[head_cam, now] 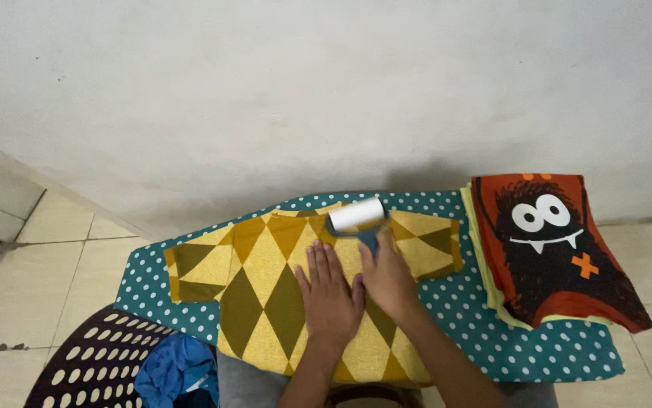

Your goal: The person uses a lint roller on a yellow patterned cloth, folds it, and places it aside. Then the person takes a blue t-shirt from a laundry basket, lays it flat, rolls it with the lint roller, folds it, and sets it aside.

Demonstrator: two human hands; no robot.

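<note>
A small yellow shirt [265, 279] with a brown diamond pattern lies spread flat on a teal cloth with white dots [462, 302]. My left hand [328, 293] rests flat on the shirt's middle, fingers apart. My right hand [388, 273] grips the dark handle of a lint roller [357, 215]. The roller's white drum lies on the shirt near its collar.
A folded pile of clothes, topped by an orange shirt with a black monster print [556, 245], sits at the right end of the cloth. A dark basket with holes [88, 363] holding blue cloth [175, 370] stands at lower left. White wall behind, tiled floor around.
</note>
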